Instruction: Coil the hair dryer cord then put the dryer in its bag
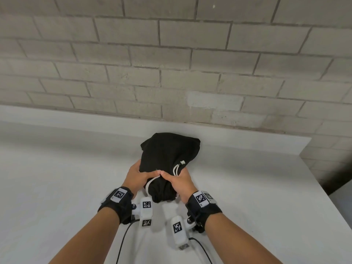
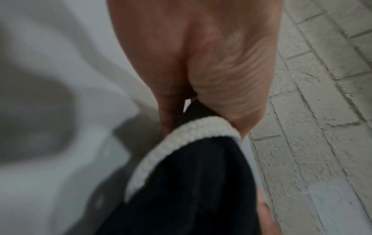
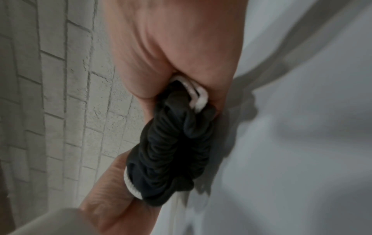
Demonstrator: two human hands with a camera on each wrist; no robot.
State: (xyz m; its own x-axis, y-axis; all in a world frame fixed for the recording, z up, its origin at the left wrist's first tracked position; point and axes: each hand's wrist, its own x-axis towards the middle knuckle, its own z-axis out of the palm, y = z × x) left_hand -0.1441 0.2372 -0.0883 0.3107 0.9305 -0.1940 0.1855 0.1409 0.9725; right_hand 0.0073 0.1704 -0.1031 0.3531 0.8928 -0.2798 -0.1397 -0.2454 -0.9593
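A black drawstring bag lies bulging on the white table, its gathered mouth towards me. The hair dryer and its cord are hidden from every view. My left hand grips the bag's left side near the neck, fingers curled round the cloth and the white drawstring. My right hand grips the neck from the right, with the white drawstring under its fingers. In the right wrist view the mouth is puckered shut between both hands.
A grey brick wall rises right behind the table. The table's right edge drops off near my right arm. Thin black cables trail from my wrist cameras over the table's near part.
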